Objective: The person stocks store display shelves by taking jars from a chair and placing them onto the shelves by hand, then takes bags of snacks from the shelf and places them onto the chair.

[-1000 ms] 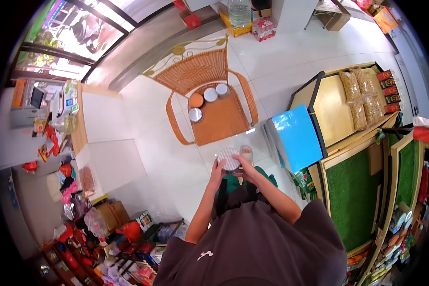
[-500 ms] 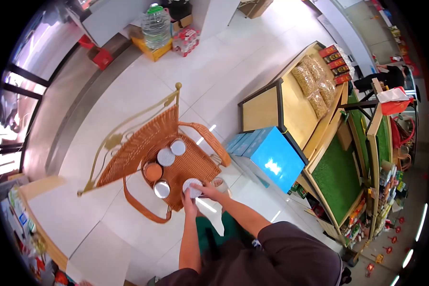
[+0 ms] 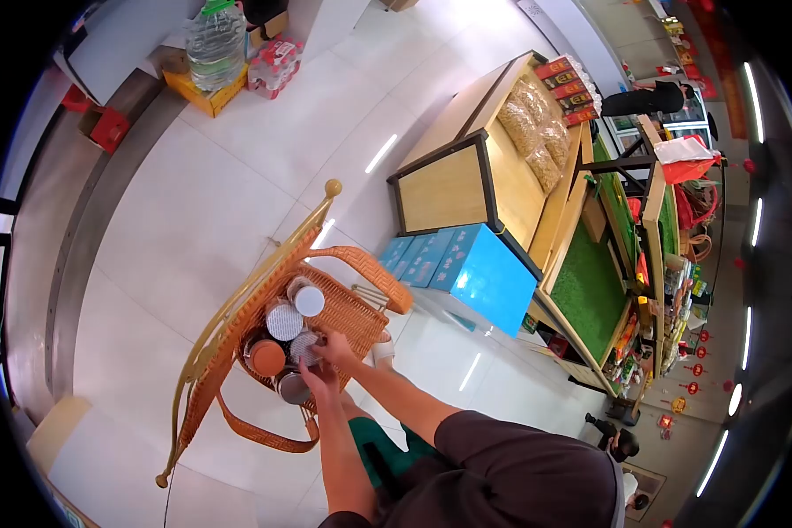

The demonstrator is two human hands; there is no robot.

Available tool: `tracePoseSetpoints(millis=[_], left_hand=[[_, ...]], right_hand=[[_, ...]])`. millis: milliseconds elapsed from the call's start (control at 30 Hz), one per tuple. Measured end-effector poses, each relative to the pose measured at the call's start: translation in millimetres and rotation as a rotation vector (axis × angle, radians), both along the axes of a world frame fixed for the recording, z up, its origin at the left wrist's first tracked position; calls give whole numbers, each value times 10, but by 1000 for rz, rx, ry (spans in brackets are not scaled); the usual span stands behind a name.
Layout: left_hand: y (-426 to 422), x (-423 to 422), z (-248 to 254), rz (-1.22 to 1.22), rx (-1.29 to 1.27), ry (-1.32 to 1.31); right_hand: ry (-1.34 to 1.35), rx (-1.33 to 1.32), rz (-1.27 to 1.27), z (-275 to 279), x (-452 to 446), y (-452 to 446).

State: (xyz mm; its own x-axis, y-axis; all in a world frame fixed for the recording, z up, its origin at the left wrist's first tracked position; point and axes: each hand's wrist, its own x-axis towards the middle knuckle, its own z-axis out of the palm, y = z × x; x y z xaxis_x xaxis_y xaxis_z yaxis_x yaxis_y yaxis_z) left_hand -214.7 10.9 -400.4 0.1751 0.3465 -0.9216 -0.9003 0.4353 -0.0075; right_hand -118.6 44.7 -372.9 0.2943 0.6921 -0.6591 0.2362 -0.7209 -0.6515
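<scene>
My left hand (image 3: 322,378) and my right hand (image 3: 332,350) are closed around a jar with a grey patterned lid (image 3: 304,348), over the seat of a brown wicker chair (image 3: 348,315). Close beside it on the seat, toward the backrest, is a cluster of jars. One has a plain white lid (image 3: 308,301), and another a pale patterned lid (image 3: 283,322). Nearer the left armrest are a jar with an orange-brown lid (image 3: 267,358) and one with a dark, shiny lid (image 3: 292,387). My fingers hide part of the held jar.
Blue boxes (image 3: 484,268) stand right of the chair, against a wooden display stand (image 3: 440,189) bearing bagged goods (image 3: 532,132). A large water bottle (image 3: 216,48) sits on a yellow crate (image 3: 198,92) at the back, beside pink-wrapped bottles (image 3: 275,68). A person in black (image 3: 642,99) is far right.
Both hands have carried the held jar from the seat's front edge inward to the other jars. The view has shifted and turned, and the chair appears lower in it.
</scene>
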Motion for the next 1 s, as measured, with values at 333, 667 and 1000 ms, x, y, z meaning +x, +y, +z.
tracePoseSetpoints(millis=[333,667,1000], left_hand=[[-82,-11,-164,-108,8,-63],[-615,-180,366,-729,53,257],[-772,-924,934,-1451,172,485]], right_hand=[[107,-173,-26,-35,16,-126],[22,68,223,536,830,-479],[551,-2,-307,1491,1434,-2362]])
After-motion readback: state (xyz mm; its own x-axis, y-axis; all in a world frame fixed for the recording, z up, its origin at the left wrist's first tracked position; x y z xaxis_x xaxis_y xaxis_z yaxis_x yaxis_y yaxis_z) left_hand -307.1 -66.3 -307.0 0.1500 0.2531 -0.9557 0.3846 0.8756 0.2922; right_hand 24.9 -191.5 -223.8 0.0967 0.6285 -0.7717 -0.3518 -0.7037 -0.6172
